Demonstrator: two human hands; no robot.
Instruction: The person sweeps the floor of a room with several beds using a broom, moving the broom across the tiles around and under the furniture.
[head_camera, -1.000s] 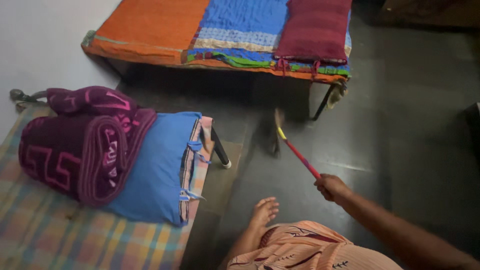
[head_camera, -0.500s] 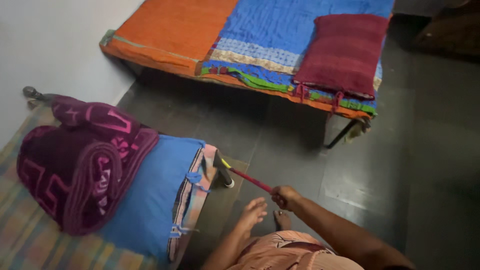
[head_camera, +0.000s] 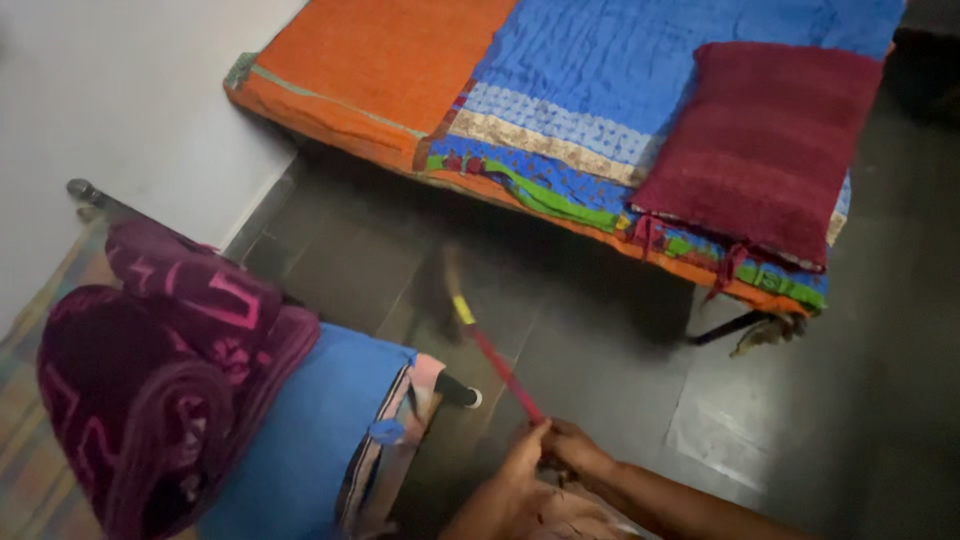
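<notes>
The right hand (head_camera: 580, 452) was closed around the lower end of a red-handled broom (head_camera: 495, 360), whose blurred bristle end lay on the dark floor (head_camera: 800, 400) between the two cots, just short of the shadow under the far one. The left hand (head_camera: 525, 455) lay against the same end of the handle with fingers extended; whether it gripped could not be determined. A blue pillow (head_camera: 300, 440) and maroon blanket (head_camera: 160, 390) rested on the near cot, a maroon cushion (head_camera: 765, 145) on the far patchwork-covered cot (head_camera: 400, 70).
</notes>
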